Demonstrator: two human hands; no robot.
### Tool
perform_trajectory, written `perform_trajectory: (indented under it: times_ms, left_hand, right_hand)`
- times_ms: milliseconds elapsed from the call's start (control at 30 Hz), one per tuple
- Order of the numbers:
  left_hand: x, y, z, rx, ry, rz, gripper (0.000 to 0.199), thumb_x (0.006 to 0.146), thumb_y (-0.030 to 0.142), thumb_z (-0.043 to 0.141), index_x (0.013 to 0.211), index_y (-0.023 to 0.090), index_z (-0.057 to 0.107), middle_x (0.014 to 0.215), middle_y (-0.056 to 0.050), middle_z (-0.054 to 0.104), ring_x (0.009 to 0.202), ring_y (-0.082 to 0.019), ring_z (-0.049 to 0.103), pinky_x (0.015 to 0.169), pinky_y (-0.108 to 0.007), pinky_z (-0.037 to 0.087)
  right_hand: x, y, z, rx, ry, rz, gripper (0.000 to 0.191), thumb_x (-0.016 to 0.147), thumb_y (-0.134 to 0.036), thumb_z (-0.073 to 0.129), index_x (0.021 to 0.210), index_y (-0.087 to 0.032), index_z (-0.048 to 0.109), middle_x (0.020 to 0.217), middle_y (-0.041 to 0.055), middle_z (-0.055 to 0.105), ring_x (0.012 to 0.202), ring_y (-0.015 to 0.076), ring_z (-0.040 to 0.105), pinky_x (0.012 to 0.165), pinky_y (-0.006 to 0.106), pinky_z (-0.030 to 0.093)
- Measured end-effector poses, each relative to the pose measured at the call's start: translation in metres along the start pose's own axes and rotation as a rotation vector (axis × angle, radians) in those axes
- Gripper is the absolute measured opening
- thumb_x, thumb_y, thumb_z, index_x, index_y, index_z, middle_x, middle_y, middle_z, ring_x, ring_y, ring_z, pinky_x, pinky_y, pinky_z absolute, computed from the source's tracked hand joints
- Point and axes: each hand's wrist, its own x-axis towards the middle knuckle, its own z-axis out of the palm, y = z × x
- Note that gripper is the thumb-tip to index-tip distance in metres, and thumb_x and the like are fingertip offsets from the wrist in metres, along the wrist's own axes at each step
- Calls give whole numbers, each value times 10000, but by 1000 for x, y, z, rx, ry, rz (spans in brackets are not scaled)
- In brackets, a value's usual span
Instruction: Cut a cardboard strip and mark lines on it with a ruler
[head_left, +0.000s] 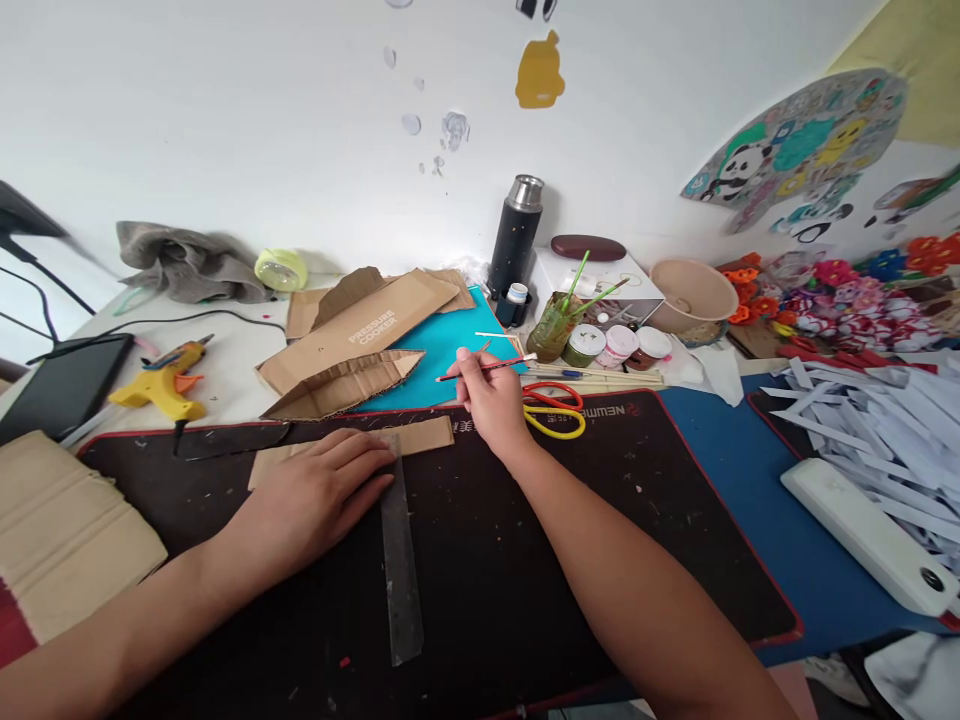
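My left hand lies flat, fingers stretched out, over a cardboard strip on the dark mat. Its fingertips touch the top of a clear ruler, which crosses the strip and runs toward me. Above the strip my right hand is closed around a thin dark pencil, its tip pointing left. A boat-shaped cardboard piece rests just behind the strip. To the right of my right hand are the red and yellow handles of scissors, their blades not visible.
Left stand a yellow glue gun and a cardboard sheet. At the back are a flattened box, a black thermos, a brush jar and paint pots. Paper strips and a white device lie right.
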Motion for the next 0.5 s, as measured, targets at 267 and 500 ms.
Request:
perform_trajectory:
  times_ms: [267,500]
  left_hand:
    - [2,-12,0,-89,-12,12,265,1146,311,527,1259,218,747,1183,-73,765,1106,-229,725,959,-355,609]
    - [-10,-20,-4,-112,-49,-10,349,1130,209,473,1365,272,723,1413,-90,714,1329,-263,666,1111,-434,583]
  right_hand:
    - [-3,-9,-9,9,-1,-21,608,975,-806,661,853,-215,742,610,-33,618,476,107,502,478,254,397]
    - [-7,-15,-6,-29,-4,13,647,962,-841,641,813,-217,722,598,-27,612,476,107,501,475,258,399]
